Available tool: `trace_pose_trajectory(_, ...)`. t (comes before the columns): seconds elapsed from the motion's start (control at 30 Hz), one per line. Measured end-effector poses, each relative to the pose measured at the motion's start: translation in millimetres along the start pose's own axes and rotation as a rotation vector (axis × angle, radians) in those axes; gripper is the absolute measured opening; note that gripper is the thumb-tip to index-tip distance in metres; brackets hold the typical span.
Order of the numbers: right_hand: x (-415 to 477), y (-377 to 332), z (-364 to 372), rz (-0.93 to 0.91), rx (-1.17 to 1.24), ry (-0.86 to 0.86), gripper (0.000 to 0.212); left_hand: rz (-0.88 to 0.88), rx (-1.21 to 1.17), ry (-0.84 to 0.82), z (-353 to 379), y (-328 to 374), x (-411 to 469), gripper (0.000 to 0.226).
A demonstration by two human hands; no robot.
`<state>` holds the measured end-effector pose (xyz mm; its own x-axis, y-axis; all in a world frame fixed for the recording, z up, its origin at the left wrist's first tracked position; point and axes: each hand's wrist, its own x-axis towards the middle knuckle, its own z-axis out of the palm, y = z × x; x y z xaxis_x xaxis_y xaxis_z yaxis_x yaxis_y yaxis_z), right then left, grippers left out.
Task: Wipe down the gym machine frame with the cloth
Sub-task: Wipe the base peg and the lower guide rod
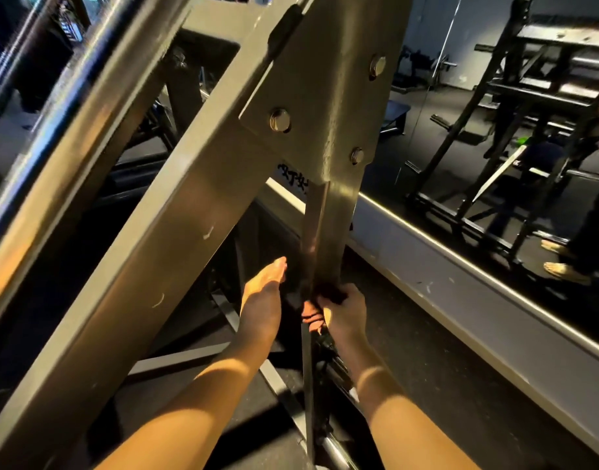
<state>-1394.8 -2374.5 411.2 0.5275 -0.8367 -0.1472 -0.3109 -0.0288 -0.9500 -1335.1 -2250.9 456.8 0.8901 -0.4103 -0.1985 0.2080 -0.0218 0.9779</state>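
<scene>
I've got the right hand (342, 312) low at six o'clock, fingers curled round the slim upright post (339, 215) of the gym machine frame (325, 96), clamping the dark cloth (332, 292) against it. The left hand (262, 296) is just beside it at seven, fingers straight, contact unclear. A broad diagonal beam (176, 212) runs at nine and a wall mirror (495, 130) sits at two.

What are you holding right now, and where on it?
Right grip presses what looks like a dark cloth round the upright frame bar, low down. Left grip holds nothing.
</scene>
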Motion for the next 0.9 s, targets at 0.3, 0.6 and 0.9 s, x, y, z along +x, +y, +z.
trace_pose_trajectory(0.3,-49,65,-40,0.145,0.011,-0.038,0.021,-0.026,0.432,-0.064,-1,-57,9,0.039)
trace_pose_trajectory(0.6,-75,152,-41,0.267,0.012,-0.132,0.047,-0.101,0.596,-0.028,-3,-155,-12,0.028)
trace_pose_trajectory(0.9,-95,271,-10,0.328,0.157,-0.105,0.018,-0.088,0.707,-0.151,-8,-264,-5,0.034)
